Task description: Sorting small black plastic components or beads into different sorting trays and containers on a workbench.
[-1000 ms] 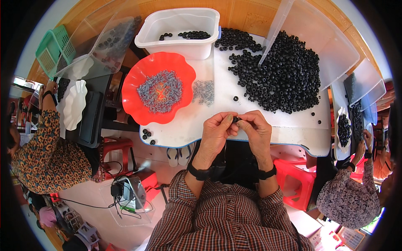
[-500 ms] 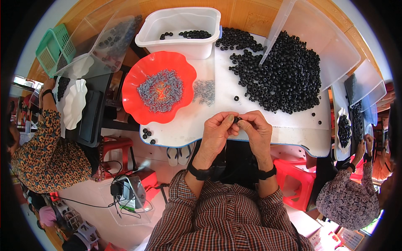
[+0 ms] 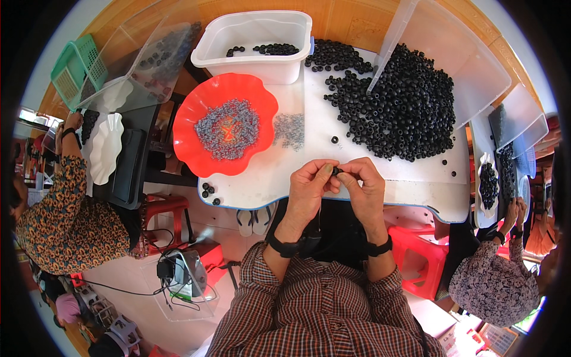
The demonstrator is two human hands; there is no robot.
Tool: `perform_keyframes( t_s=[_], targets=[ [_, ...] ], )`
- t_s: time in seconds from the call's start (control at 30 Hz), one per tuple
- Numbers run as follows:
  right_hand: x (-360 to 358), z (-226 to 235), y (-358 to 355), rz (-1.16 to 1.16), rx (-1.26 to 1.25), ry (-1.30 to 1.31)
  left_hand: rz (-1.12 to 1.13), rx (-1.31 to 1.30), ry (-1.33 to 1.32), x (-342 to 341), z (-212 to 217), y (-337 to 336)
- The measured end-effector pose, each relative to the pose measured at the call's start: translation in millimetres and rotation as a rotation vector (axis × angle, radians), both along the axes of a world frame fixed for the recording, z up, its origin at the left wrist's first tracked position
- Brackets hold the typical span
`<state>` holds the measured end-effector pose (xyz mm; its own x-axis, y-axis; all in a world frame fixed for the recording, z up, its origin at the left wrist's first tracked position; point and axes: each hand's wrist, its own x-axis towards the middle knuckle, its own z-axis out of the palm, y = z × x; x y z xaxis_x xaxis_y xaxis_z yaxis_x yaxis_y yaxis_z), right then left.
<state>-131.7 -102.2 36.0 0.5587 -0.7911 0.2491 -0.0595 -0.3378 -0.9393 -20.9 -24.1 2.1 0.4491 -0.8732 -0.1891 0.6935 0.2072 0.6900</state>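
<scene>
My left hand (image 3: 307,189) and my right hand (image 3: 364,187) meet above the front edge of the white table. Between their fingertips they pinch one small black ring-shaped part (image 3: 336,171), mostly covered by the fingers. A large pile of similar black parts (image 3: 404,107) spreads over the table beyond my right hand, and a single black part (image 3: 335,140) lies just ahead of my hands. To the left, a red wavy-rimmed dish (image 3: 265,101) holds many small clear-grey pieces (image 3: 208,128). More of these grey pieces (image 3: 289,132) lie beside the dish.
A white tub (image 3: 250,70) with some black parts stands at the back. A clear plastic bin (image 3: 476,65) lies tipped behind the pile. Several black parts (image 3: 208,191) sit near the front left edge. Co-workers sit on both sides; a red stool (image 3: 421,256) is at my right.
My hands stay in nearly the same place, the fingers shifting slightly around the black part. At the right, the co-worker's hands have come closer together.
</scene>
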Motion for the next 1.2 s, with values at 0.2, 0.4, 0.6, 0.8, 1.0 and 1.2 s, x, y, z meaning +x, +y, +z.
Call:
perform_keyframes(
  t_s=[0.2, 0.4, 0.6, 0.8, 1.0, 1.2],
  targets=[
    [-3, 7, -1, -0.014, -0.112, 0.073, 0.098, 0.134, -0.142, -11, 16, -3],
    [-4, 13, 1, -0.005, -0.230, 0.130, 0.144, 0.147, -0.216, -14, 17, -3],
    [-4, 4, 1, -0.038, -0.278, 0.185, 0.115, 0.131, -0.215, -16, 19, -3],
    [-5, 5, 4, -0.020, -0.165, 0.157, 0.101, 0.123, -0.246, -14, 15, -3],
    [-5, 12, 4, 0.022, -0.012, 0.117, 0.068, 0.118, -0.266, -10, 11, 0],
    [-10, 0, -1, -0.054, 0.087, -0.026, 0.003, -0.008, -0.009, -1, 2, 3]
  ],
)
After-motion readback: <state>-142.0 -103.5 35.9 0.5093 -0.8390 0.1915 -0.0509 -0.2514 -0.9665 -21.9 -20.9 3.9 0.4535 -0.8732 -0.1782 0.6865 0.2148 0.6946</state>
